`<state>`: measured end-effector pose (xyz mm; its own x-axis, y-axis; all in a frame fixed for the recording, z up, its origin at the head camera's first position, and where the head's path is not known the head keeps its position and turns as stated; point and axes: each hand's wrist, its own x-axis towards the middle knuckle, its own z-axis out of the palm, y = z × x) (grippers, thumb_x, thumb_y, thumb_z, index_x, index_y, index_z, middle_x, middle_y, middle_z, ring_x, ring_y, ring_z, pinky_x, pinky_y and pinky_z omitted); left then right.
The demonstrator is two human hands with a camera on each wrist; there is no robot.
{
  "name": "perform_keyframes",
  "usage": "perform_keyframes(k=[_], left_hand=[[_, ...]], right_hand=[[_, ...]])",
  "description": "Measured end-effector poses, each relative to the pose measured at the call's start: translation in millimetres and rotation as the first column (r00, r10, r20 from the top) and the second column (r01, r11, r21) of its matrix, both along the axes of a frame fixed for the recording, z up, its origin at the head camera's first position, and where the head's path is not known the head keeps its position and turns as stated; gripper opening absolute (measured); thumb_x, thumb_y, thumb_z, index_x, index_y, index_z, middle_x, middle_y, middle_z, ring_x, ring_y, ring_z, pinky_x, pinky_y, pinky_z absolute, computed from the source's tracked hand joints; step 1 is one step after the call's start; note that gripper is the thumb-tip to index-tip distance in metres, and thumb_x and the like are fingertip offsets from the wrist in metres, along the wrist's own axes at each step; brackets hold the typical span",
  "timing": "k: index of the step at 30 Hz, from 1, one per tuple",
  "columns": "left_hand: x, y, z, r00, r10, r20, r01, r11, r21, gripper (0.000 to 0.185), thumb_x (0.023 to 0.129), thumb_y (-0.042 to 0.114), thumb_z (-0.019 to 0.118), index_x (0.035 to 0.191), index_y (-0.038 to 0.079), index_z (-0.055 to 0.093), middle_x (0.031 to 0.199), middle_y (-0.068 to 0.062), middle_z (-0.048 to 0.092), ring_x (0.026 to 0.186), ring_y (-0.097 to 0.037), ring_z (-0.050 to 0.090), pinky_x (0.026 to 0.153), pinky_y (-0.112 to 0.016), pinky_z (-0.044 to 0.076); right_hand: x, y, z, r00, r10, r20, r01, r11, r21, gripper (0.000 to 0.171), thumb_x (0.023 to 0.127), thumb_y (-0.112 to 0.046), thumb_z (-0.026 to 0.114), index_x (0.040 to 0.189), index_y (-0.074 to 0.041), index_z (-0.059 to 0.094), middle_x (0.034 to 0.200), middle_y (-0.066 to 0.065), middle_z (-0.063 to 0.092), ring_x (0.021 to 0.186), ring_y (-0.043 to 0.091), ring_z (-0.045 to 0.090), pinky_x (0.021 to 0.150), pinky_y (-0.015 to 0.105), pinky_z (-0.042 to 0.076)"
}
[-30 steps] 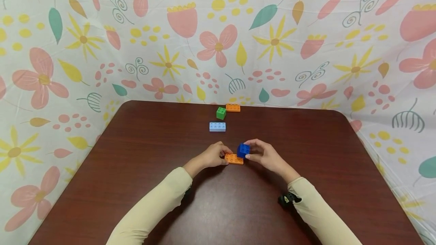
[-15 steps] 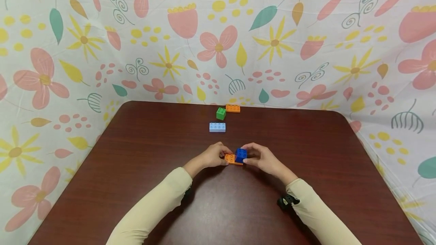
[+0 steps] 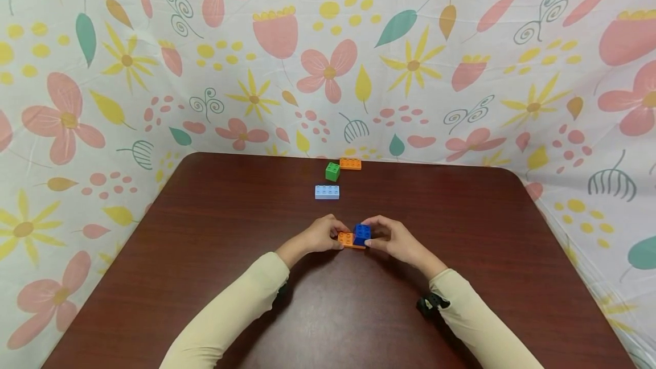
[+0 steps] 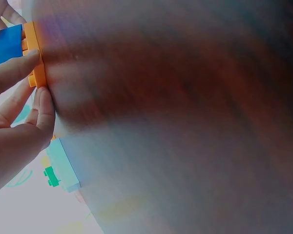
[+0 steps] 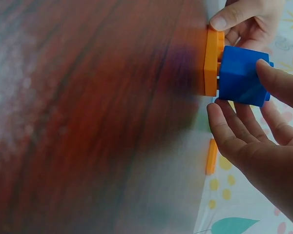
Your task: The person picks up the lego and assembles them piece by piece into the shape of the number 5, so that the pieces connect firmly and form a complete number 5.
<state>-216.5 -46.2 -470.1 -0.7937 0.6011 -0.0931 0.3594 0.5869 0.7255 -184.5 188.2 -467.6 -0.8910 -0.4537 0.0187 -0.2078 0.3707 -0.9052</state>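
Observation:
A flat orange brick [image 3: 348, 239] lies on the dark wooden table [image 3: 205, 255] near its middle. My left hand [image 3: 322, 234] pinches its left end [image 4: 36, 58]. A blue square brick [image 3: 363, 234] sits on the orange brick's right half, and my right hand [image 3: 392, 237] grips it between thumb and fingers. In the right wrist view the blue brick [image 5: 241, 75] is pressed against the orange brick [image 5: 212, 61], with my right fingers [image 5: 234, 126] around it. The left wrist view shows the blue brick [image 4: 5, 45] next to my left fingers [image 4: 14, 70].
Farther back on the table lie a light blue brick [image 3: 327, 191], a green square brick [image 3: 332, 171] and a second orange brick [image 3: 351, 163]. A flowered cloth [image 3: 328, 56] hangs behind and at the sides of the table.
My right hand has brought the blue brick down and left onto the orange brick's right half. My left hand has stayed on the orange brick.

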Motion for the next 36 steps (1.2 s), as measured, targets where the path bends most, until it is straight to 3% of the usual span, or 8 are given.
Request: perform_keyframes(k=[9,36], left_hand=[[0.5,0.0,0.7,1.0,-0.006,-0.011,0.006,1.0,0.0,0.034,0.079,0.003,0.077,0.112,0.003,0.07,0.096,-0.009,0.054,0.091,-0.021,0.058,0.082,-0.029,0.051],[0.2,0.5,0.2,1.0,-0.001,-0.009,0.001,1.0,0.003,0.033,0.079,0.003,0.077,0.111,0.003,0.07,0.097,-0.009,0.055,0.091,-0.022,0.057,0.081,-0.03,0.051]], right_hand=[[1.1,-1.5,0.8,1.0,-0.023,0.005,0.023,1.0,0.019,0.036,0.091,-0.018,0.068,0.125,-0.007,0.058,0.116,0.016,0.063,0.105,0.03,0.062,0.084,0.034,0.054],[0.3,-5.3,8.9,0.999,-0.035,0.024,0.034,0.998,0.049,0.035,0.089,-0.017,0.07,0.122,-0.009,0.061,0.115,0.014,0.064,0.106,0.029,0.062,0.089,0.044,0.052]])
